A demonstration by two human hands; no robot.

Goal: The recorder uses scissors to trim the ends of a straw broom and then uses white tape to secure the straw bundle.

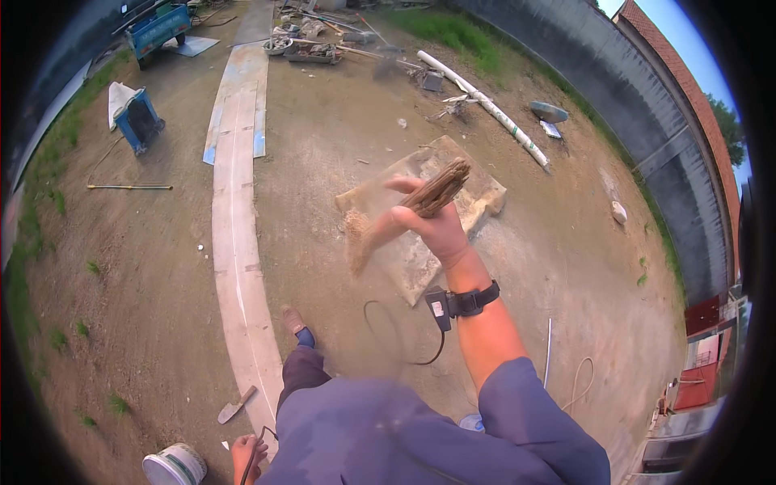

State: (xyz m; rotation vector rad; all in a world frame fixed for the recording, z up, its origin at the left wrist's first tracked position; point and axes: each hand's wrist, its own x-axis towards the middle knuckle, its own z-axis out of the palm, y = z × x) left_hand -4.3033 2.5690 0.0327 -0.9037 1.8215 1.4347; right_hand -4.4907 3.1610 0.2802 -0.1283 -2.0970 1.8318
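Note:
My right hand is raised in front of me, closed round a rough, dark brown piece of weathered wood. Beside its fingertips is a blurred tan patch; whether it is falling sand or bristles I cannot tell. Below that hand, a pale, dusty sheet or sack is spread on the ground. A black band with a small box and a cable is on my right wrist. My left hand hangs low at my left side, fingers curled. A black cable crosses it, and what it holds is unclear.
A long line of boards runs ahead, left of my foot. A trowel and a white bucket are near my left hand. A white pipe and a rubble heap lie farther off. A grey wall bounds the right.

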